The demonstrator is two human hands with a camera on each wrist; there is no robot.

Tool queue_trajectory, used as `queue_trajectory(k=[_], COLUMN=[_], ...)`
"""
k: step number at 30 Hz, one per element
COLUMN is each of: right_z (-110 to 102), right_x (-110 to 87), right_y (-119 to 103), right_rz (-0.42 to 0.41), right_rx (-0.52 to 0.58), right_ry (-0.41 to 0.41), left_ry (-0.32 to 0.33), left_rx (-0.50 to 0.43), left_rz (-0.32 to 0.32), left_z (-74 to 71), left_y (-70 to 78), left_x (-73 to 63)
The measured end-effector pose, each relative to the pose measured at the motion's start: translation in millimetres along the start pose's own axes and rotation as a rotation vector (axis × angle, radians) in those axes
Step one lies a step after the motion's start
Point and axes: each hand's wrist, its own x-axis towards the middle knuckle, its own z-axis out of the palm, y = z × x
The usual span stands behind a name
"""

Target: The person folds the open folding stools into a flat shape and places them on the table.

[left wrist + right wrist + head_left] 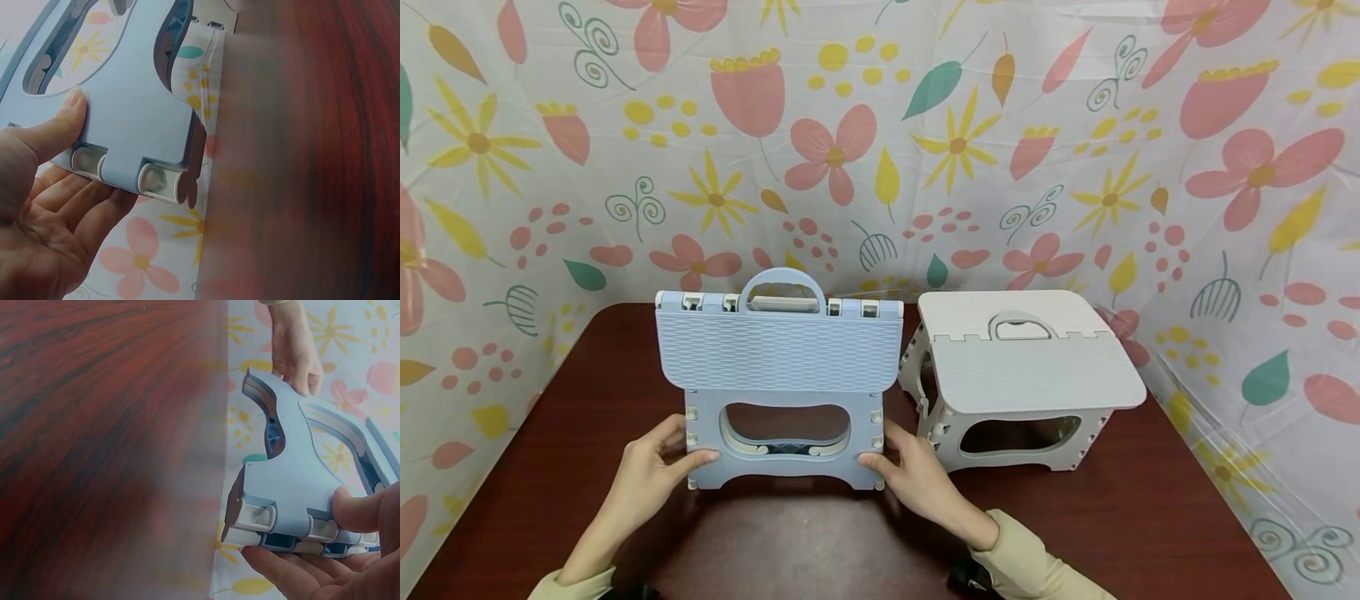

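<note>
Your left hand (653, 471) grips the left side of the blue folding stool (778, 379), thumb (65, 122) on the front face and fingers (103, 212) at the hinged edge.

And the right hand (919, 475)?

That one grasps the opposite side, thumb in front too. You have the stool upright a little left of the middle of the tabletop (775, 542), well in from its left edge.

How does it look?

Its ribbed panel (780, 346) tilts over the front, with the handle (782, 275) arching up on top. Whether its feet touch the tabletop, we cannot tell.

What is beside it?

A pale grey stool (1037, 367), opened out near the tabletop's far right corner, close to your right hand.
</note>
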Motion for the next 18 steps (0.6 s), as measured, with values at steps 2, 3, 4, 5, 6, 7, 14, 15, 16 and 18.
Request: queue_trajectory(k=[2,3,4,5,6,7,14,15,16,18], right_z=[0.1,0.1,0.2,0.2,0.3,0.3,1.2,1.3,1.4,1.6], right_x=[-0.1,-0.1,-0.2,-0.3,-0.5,-0.6,-1.9,-2.0,-2.0,-2.2], right_y=[-0.3,-0.5,-0.6,-0.9,-1.0,-1.3,-1.5,-1.3,-1.2,-1.0], right_rz=[0.000,-0.001,0.000,0.001,0.002,0.003,0.004,0.004,0.003,0.003], right_rx=[-0.003,-0.005,-0.006,-0.004,-0.002,0.000,-0.011,-0.012,-0.013,-0.013], right_ry=[0.000,0.001,0.001,0.002,0.002,0.002,0.010,0.011,0.012,0.013], left_ry=[0.001,0.002,0.002,0.003,0.001,-0.002,-0.017,-0.017,-0.018,-0.018], left_rx=[0.005,0.007,0.008,0.010,0.011,0.013,0.013,0.012,0.011,0.012], left_rz=[-0.001,-0.002,-0.003,-0.005,-0.007,-0.009,-0.029,-0.030,-0.031,-0.032], left_z=[0.3,0.4,0.5,0.5,0.5,0.5,0.2,0.1,0.1,0.0], left_y=[-0.6,-0.8,-0.8,-0.8,-0.7,-0.5,0.5,0.6,0.7,0.8], left_x=[-0.1,-0.2,-0.2,-0.2,-0.3,-0.4,-1.6,-1.7,-1.9,-2.4])
